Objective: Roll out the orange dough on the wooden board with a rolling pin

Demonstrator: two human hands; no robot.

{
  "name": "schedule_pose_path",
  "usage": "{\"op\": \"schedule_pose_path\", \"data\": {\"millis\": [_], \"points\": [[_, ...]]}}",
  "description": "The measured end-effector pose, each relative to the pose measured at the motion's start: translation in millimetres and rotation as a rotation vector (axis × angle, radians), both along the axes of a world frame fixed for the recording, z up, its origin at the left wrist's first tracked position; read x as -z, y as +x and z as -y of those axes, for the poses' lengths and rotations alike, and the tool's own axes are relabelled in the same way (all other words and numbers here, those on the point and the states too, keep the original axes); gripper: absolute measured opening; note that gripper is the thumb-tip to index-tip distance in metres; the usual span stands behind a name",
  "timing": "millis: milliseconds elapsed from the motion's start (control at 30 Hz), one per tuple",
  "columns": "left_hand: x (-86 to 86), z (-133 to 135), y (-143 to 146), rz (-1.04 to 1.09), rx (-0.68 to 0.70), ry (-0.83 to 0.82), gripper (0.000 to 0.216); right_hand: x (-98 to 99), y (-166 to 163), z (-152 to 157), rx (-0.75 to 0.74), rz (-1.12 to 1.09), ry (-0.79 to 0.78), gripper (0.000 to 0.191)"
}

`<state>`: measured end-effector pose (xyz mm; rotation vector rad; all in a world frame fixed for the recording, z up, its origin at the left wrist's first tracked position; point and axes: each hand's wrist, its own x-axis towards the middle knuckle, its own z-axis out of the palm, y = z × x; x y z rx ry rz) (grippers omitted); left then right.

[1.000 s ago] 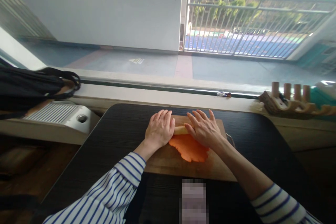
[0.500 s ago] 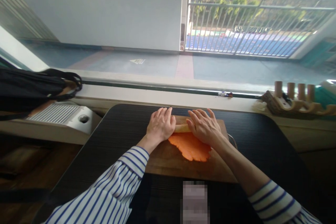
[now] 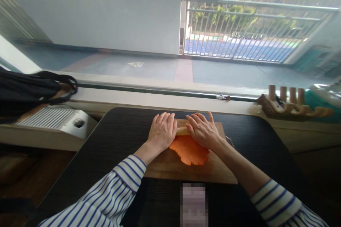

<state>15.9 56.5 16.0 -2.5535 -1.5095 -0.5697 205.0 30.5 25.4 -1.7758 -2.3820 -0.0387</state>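
Note:
A pale wooden rolling pin point(image 3: 182, 131) lies across the far part of an orange sheet of dough point(image 3: 192, 150). The sheet is flat with an uneven near edge. Beneath it is a wooden board point(image 3: 176, 173). On the pin's left end rests my left hand point(image 3: 163, 131), palm down, fingers stretched forward. My right hand point(image 3: 204, 131) lies on its right end, fingers spread out flat. Only the middle of the pin shows between the two hands; its ends are hidden under them.
The board lies on a dark table point(image 3: 119, 142) with rounded corners, against a window sill point(image 3: 133, 97). A black bag point(image 3: 29, 88) and a white vented unit point(image 3: 53, 118) stand at left. A wooden rack with pegs point(image 3: 290, 104) sits on the sill at right. A blurred-out patch point(image 3: 194, 204) is nearest me.
The view has shifted slightly, so most of the scene sits a little further left and lower. Both hands stay on the rolling pin, with little visible change against the board.

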Motion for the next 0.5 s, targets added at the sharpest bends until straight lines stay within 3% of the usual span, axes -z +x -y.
{"op": "schedule_pose_path", "data": {"millis": [500], "points": [[4.0,-20,8,-0.021,-0.072,-0.039,0.045,-1.8,-3,-13,0.051,-0.041,0.013,0.041]]}}
